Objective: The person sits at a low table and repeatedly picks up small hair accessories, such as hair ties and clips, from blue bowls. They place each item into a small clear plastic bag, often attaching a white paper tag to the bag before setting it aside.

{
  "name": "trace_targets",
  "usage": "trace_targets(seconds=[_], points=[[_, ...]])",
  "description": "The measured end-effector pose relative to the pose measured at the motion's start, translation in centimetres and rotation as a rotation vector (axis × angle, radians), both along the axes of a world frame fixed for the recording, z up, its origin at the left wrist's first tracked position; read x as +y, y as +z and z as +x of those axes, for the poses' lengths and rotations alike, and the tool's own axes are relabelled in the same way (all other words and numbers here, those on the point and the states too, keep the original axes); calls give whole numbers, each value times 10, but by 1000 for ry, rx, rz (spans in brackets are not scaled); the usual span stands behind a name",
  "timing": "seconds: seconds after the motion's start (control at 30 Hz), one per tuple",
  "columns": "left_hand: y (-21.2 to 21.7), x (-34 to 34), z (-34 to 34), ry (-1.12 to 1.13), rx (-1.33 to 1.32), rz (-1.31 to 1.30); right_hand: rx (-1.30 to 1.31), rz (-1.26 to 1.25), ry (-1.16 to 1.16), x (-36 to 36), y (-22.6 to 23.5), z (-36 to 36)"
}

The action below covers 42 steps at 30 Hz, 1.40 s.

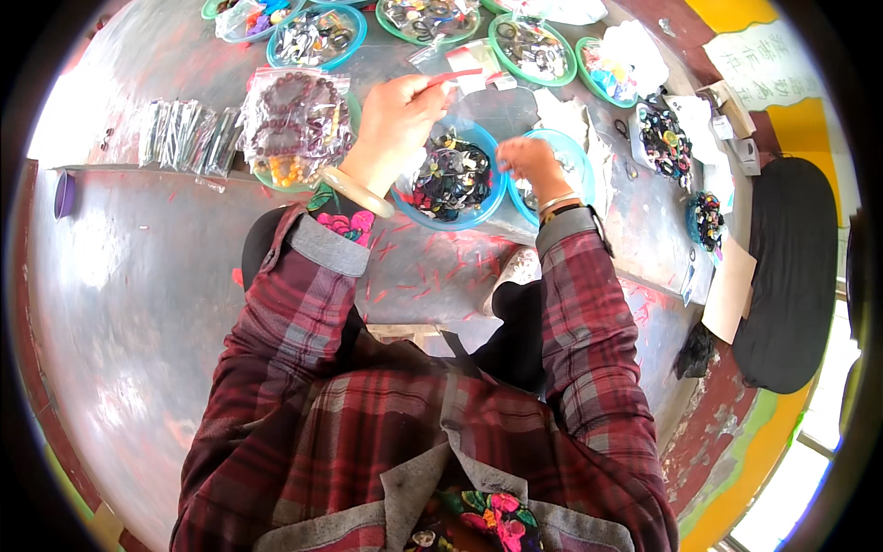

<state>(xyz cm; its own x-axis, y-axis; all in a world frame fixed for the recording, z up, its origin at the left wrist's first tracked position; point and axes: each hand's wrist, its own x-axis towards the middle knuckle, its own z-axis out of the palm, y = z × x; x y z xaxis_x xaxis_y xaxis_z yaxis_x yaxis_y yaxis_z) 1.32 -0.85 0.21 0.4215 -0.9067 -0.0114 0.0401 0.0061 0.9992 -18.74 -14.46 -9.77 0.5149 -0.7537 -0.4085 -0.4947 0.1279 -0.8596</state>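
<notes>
the left hand (397,118) pinched a thin red strip (452,77) above the blue bowl (451,179) of dark rings (held between thumb and fingers). the right hand (532,164) was closed at the rim of the second blue bowl (568,170); what it gripped i cannot tell.

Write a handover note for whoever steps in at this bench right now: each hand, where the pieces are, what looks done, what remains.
Left hand: raised over the blue bowl, pinching a small clear bag with a red strip at its top.
Right hand: at the rim of the blue bowl, fingers closed on something too small to make out.
Blue bowl holds dark rings and small pieces. A second blue bowl lies beside it.
Done: filled clear bags of beads lie to the left.
Left: many pieces remain loose in the bowls.
</notes>
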Motion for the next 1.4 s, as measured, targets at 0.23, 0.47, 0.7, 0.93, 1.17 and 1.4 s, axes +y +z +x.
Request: trace_targets(seconds=[0.23,0.47,0.7,0.93,1.17,1.4], points=[[-1,1,5,1,-71,37,748,-261,347,7,-72,5],[-11,0,5,90,-38,-85,977,-562,288,41,-72,30],[3,4,7,-10,-97,46,653,-104,307,-9,-61,7],[3,5,8,14,-145,60,197,264,208,-8,12,-3],[4,4,7,-25,-175,87,-102,249,110,2,63,-5],[-4,1,1,-125,97,98,-471,-91,-139,32,112,-8]])
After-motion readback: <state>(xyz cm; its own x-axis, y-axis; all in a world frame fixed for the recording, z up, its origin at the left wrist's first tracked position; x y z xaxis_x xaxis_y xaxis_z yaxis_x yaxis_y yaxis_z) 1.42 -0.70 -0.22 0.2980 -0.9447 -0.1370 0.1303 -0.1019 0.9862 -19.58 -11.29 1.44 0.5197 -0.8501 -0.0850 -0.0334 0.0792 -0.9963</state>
